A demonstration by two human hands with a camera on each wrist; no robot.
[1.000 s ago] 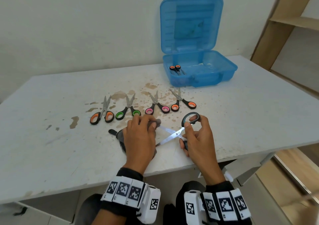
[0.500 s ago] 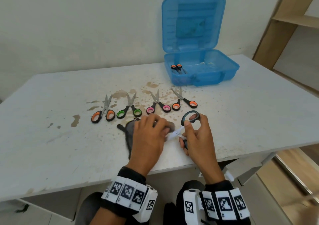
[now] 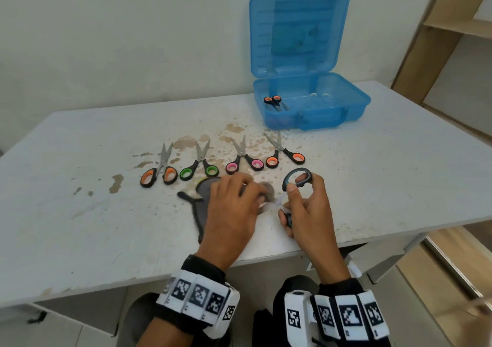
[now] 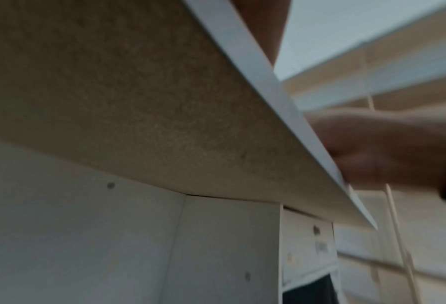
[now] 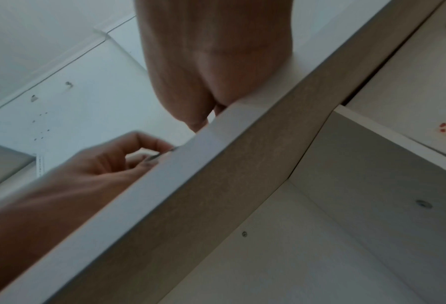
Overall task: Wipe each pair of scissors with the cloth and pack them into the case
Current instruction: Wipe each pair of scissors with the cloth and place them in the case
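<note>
In the head view my right hand (image 3: 303, 203) grips the grey-handled scissors (image 3: 297, 177) by their handles, spread open, near the table's front edge. My left hand (image 3: 234, 203) holds the dark grey cloth (image 3: 202, 208) wrapped over the blades, which are almost fully hidden. Four more pairs lie in a row behind: orange (image 3: 159, 175), green (image 3: 199, 169), pink (image 3: 243, 163) and orange (image 3: 285, 155). The open blue case (image 3: 314, 115) stands at the back with one orange-handled pair (image 3: 274, 102) inside. In the right wrist view my left hand (image 5: 128, 158) shows curled fingers above the table edge.
The white table (image 3: 80, 213) is stained brown around the row of scissors. A wooden shelf unit (image 3: 452, 27) stands at the right. Both wrist cameras sit below the table edge (image 4: 268, 92) and mostly see its underside.
My left hand slid the cloth to the right along the blades toward the pivot, covering the bare blades seen a second ago. My right hand stayed in place on the handles.
</note>
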